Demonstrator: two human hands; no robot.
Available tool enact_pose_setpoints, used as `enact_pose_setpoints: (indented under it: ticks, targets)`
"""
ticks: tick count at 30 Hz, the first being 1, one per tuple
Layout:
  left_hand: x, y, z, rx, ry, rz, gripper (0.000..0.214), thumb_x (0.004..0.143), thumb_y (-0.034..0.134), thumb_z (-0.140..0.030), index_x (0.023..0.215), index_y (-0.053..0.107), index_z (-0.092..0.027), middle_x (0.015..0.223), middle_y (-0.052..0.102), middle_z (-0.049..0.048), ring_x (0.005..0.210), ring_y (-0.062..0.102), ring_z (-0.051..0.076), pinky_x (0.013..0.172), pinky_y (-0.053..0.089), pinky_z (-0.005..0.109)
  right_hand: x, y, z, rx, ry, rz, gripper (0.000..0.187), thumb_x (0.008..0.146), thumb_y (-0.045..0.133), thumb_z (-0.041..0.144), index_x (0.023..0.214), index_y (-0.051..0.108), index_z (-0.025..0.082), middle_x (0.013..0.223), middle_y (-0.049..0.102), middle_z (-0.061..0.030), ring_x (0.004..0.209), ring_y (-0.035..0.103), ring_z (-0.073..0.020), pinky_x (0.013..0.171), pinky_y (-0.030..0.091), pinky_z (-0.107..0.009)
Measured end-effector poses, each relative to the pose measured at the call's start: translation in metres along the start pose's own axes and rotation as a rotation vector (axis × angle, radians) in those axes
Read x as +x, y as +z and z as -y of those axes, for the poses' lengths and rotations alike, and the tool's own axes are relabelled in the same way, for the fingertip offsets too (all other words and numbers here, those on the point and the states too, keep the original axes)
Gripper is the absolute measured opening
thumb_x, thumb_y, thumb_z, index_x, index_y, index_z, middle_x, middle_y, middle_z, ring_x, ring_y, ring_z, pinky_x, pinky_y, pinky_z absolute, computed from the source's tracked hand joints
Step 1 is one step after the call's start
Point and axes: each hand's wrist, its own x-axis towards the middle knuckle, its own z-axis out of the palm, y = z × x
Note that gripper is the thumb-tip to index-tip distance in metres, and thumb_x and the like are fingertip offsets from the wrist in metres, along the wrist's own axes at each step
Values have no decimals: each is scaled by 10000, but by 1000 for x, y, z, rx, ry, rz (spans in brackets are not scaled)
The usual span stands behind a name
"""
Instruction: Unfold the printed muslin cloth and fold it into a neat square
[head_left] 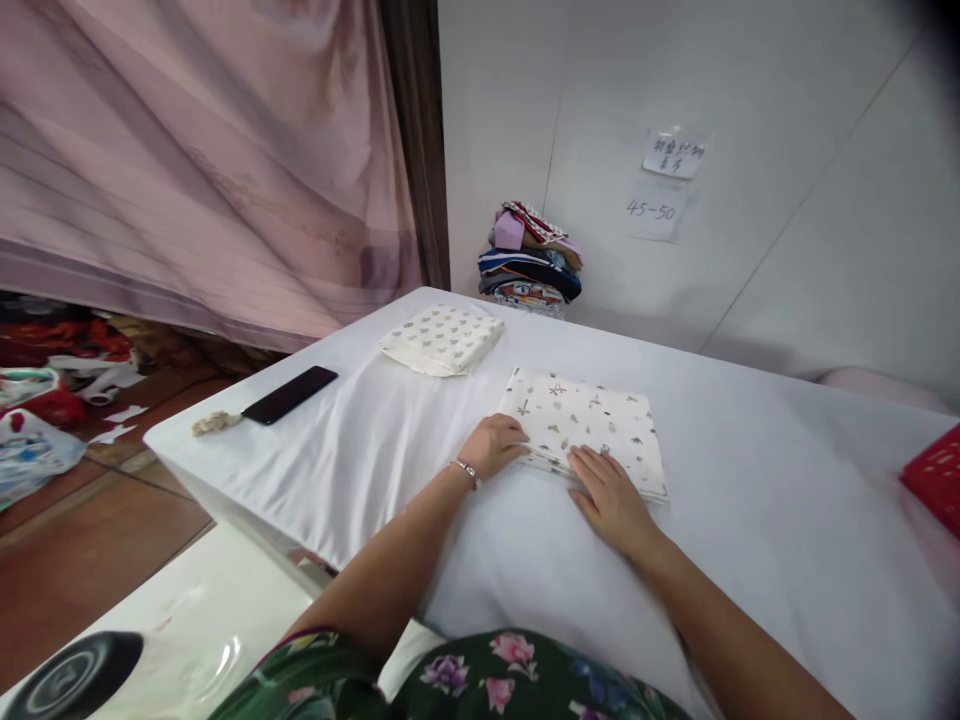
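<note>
A folded white cloth with small printed figures (pixel 592 420) lies on the white-covered table (pixel 360 450) in front of me. My left hand (pixel 495 445), with a bracelet at the wrist, is curled at the cloth's near left corner, its fingers tucked at the edge. My right hand (pixel 609 495) rests on the cloth's near edge with the fingers stretched flat. A second folded printed cloth (pixel 442 338) lies farther back to the left, apart from both hands.
A black phone (pixel 290 394) and a small beige object (pixel 215 422) lie near the table's left edge. A stack of folded clothes (pixel 531 260) stands against the white wall. A red basket (pixel 937 475) sits at the right. Pink curtain and bags at left.
</note>
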Motion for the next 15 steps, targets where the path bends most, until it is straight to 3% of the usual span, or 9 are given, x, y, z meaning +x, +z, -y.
enact_pose_setpoints:
  ticks: [4,8,12,15]
  targets:
    - [-10,-24,19,-200,-307,-28,134,689,668,-326,771,714,-230,926,648,29,875,563,170,795,440,286,-3,1,0,11,3,-23,488,909,371,320,1379,332,197,1388,407,-65,1294,322,-228,1049,288,-453]
    - [-22,-40,30,-334,-580,-58,242,663,645,-377,796,708,-185,802,652,16,695,558,128,649,438,237,-5,5,-1,13,-9,-49,497,906,368,313,1390,311,213,1384,412,-63,1295,322,-228,1045,291,-457]
    - [-23,-38,27,-337,-654,-59,352,724,549,-475,798,695,-163,641,619,-4,600,540,118,565,410,224,-5,7,-1,4,-9,-61,497,901,376,309,1385,320,210,1381,416,-61,1290,328,-224,1044,296,-442]
    - [-19,-31,15,-317,-658,-51,381,687,587,-528,802,690,-179,660,615,-9,627,553,124,582,408,224,-4,7,-1,-6,-11,-58,496,901,379,316,1383,323,215,1379,420,-58,1288,332,-223,1043,298,-441]
